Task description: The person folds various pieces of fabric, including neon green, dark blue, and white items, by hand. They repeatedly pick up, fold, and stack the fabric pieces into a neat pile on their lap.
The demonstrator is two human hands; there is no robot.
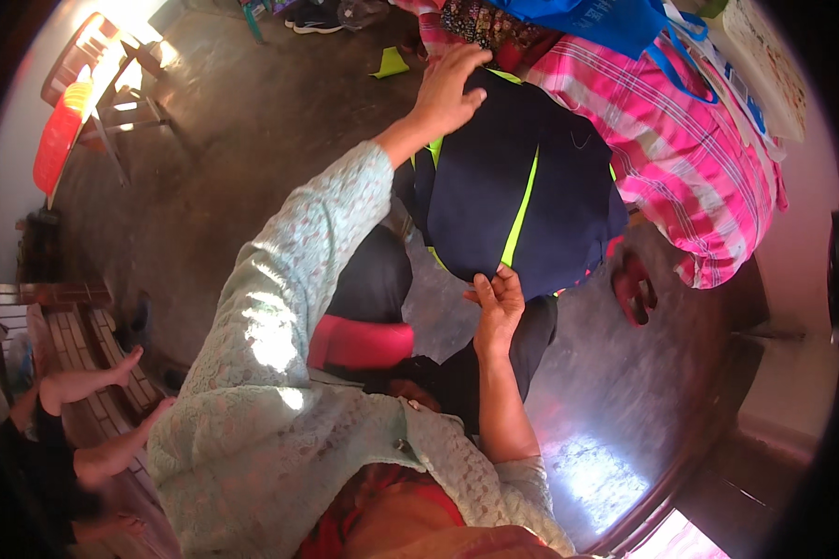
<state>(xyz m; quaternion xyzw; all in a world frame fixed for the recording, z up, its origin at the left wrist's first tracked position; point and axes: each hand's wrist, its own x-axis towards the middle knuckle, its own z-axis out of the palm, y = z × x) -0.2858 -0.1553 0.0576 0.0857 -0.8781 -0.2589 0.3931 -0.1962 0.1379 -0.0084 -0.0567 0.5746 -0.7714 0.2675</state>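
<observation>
Dark navy cloth lies spread in front of my knees, its pieces overlapping. A narrow neon-yellow strip shows between two navy parts, and more yellow peeks out along the edges. My right hand pinches the near edge of the cloth, at the lower end of that strip. At the far left edge my left hand is stretched out with its fingers extended, over or against the cloth; contact cannot be told. Nothing shows in its grasp. What supports the cloth is hidden beneath it.
Pink plaid fabric is heaped at the far right, with a blue bag on top. A yellow scrap and dark red shoes lie on the floor. A wooden chair stands far left; another person's bare legs rest at left.
</observation>
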